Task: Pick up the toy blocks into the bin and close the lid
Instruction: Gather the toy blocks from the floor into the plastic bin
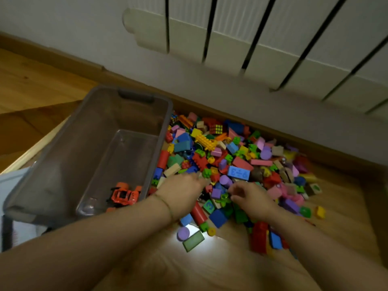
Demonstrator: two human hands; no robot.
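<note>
Grey bin lengthwise toward wall, left hand flat on blocks, right hand unclear

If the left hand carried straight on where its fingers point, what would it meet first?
Likely the green studded block just beyond the left hand; blur hides whether they touch.

Dim, blurry (floor glare)

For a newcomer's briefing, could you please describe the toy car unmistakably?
Find the grey see-through bin left of the block pile. The toy car lies inside, at its near end. It is orange and black, a vehicle rather than a block.
</note>
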